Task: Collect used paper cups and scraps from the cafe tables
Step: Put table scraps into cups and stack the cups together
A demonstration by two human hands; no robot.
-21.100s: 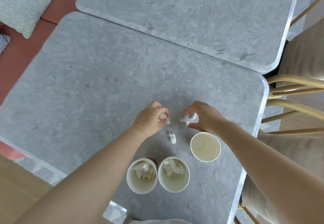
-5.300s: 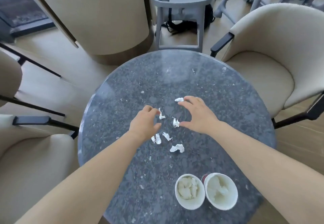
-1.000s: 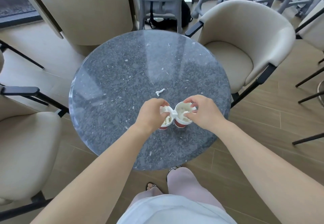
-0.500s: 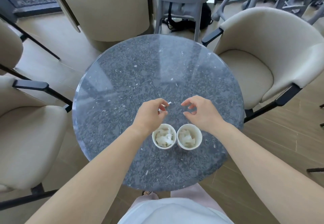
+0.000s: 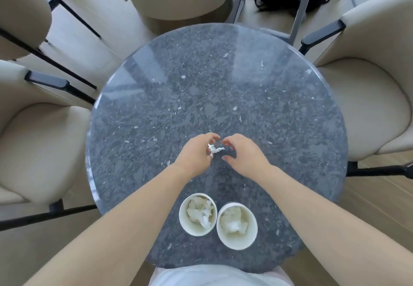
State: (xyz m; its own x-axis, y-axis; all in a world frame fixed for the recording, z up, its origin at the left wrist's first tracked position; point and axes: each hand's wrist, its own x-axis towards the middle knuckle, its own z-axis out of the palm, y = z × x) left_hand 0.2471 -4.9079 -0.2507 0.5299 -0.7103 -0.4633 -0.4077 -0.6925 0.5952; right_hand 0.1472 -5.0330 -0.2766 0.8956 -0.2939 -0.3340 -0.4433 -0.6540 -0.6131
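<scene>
Picking up what I judge to be the last loose piece on the round table (image 5: pixel 138 97); logging this as the gathering step, nearly done here.

- Left hand (image 5: pixel 194 154): fingers curled round a white paper scrap (image 5: pixel 216 150), held at the fingertips near the table's middle.
- Right hand (image 5: pixel 244 154): just beside the scrap, fingers curved, thumb apart from them, nothing in it that I can see.
- Left cup (image 5: pixel 197 214) and right cup (image 5: pixel 237 226): side by side near my edge of the table, both holding crumpled paper.

Next move, my judgement: bring the scrap back toward me and drop it into the left cup, which is nearer that hand. Both cups look well filled, so it may need pressing down. Then lift both cups.

Unclear: whether the scrap touches the tabletop. The left thumb is hidden. Pale flecks in the stone could pass for crumbs. The cup walls are unseen from above.
</scene>
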